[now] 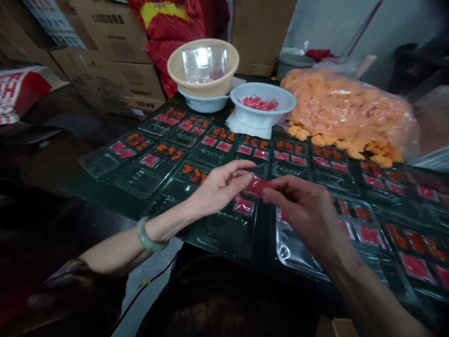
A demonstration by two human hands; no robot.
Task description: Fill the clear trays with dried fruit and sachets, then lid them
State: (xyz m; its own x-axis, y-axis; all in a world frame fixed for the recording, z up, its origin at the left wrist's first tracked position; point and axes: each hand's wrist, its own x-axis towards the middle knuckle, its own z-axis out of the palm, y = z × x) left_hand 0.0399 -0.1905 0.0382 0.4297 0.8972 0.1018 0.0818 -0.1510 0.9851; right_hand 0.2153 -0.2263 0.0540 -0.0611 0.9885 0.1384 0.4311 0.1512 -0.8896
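My left hand (220, 187) and my right hand (301, 210) pinch a small red sachet (256, 186) between their fingertips, above a row of dark clear-plastic compartment trays (140, 182). The trays cover the table, and many compartments hold red sachets and orange pieces. A pale green bangle (145, 234) circles my left wrist. Farther back, a white bowl (263, 105) holds more red sachets. To its right lies a large clear bag of orange pieces (347, 112), with some spilled at its mouth.
A tan bowl (203, 68) holding clear plastic sits on a pale blue bowl (201, 104) at the table's back edge. Cardboard boxes (115, 75) and a red sack (168, 28) stand behind. A black cable (147, 285) runs below the near table edge.
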